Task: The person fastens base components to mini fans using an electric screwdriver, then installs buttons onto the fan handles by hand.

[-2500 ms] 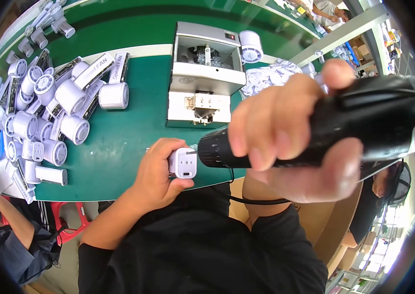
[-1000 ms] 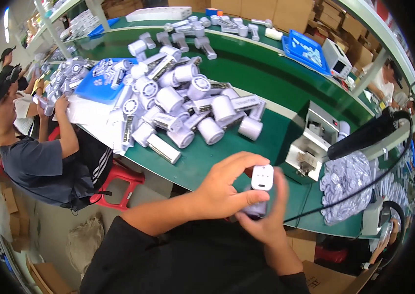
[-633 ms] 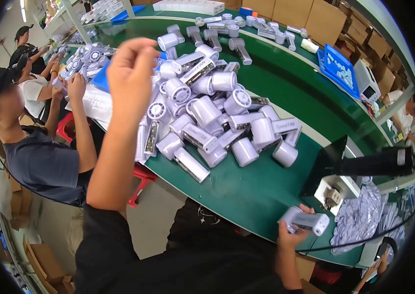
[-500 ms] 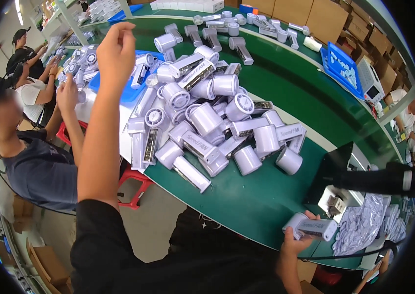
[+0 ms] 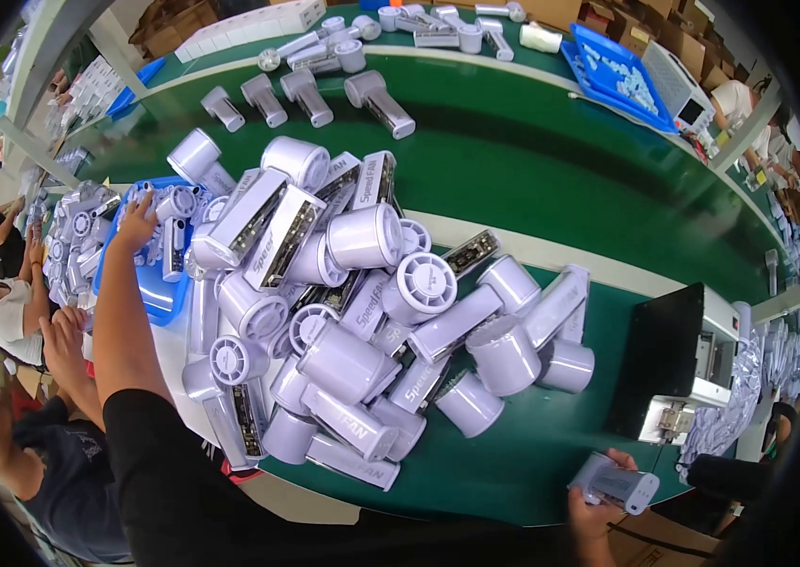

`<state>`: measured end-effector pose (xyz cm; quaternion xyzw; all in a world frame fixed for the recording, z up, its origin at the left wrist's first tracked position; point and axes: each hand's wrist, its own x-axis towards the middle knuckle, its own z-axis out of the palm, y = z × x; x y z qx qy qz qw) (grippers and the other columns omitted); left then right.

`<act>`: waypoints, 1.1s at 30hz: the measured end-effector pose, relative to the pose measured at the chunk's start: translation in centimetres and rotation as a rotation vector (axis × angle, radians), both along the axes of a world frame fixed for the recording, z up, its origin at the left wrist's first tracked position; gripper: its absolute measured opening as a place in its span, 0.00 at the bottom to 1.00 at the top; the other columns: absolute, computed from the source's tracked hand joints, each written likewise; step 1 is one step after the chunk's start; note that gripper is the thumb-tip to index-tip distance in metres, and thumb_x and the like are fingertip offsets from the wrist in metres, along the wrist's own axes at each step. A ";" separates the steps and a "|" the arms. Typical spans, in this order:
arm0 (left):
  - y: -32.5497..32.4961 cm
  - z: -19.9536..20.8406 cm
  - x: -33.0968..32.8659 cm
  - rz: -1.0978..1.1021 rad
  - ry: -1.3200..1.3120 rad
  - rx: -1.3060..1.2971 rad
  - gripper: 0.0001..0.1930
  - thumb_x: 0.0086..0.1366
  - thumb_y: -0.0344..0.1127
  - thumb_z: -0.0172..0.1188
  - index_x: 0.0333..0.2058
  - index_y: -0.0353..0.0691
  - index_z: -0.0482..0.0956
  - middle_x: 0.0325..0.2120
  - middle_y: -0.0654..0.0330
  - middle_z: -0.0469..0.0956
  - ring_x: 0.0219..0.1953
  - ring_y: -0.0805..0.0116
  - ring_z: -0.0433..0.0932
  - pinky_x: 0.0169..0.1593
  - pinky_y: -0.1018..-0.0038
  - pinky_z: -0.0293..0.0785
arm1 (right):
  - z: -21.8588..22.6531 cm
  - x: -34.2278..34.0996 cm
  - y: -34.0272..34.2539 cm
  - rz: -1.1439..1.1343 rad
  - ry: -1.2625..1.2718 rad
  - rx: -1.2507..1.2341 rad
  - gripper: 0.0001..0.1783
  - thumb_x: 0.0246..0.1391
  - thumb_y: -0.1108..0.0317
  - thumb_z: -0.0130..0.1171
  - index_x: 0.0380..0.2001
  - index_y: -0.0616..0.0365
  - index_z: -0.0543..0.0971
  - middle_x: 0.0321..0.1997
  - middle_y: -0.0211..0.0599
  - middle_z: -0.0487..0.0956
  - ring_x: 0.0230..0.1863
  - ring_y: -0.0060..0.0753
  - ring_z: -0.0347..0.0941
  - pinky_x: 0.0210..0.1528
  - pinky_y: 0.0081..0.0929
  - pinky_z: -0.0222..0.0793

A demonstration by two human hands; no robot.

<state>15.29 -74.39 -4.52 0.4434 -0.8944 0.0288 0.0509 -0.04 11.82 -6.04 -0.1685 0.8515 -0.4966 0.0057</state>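
Note:
My left hand (image 5: 138, 225) reaches over a blue tray (image 5: 156, 300) of small pale parts and a few fan pieces. Its fingers look somewhat apart at the parts, and I see nothing held in them. My right hand (image 5: 595, 510) is closed around a pale lavender handheld fan (image 5: 619, 486) near the table's front edge, its handle end pointing right. Between my hands lies a big heap of similar fans, among them a round-headed fan (image 5: 422, 286) with its grille up. Several handles lie open, with circuit boards showing.
A black-and-white machine (image 5: 674, 364) with a metal fixture stands right of the heap. Behind it are clear bags (image 5: 735, 406). Across the green conveyor (image 5: 504, 156) sit more fans and another blue tray (image 5: 598, 94). A co-worker's hands (image 5: 65, 340) are close to my left forearm.
My left hand has come down from the air to the blue tray. The right hand still grips the fan. My view has shifted, bringing the heap nearer.

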 end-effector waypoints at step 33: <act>1.4 7.1 6.2 0.324 0.726 -0.135 0.20 0.47 0.37 0.61 0.41 0.36 0.75 0.31 0.50 0.77 0.29 0.58 0.77 0.34 0.63 0.73 | 0.6 -1.9 -1.8 0.183 0.174 -0.152 0.37 0.31 0.70 0.69 0.48 0.64 0.66 0.43 0.38 0.72 0.40 0.28 0.69 0.42 0.25 0.66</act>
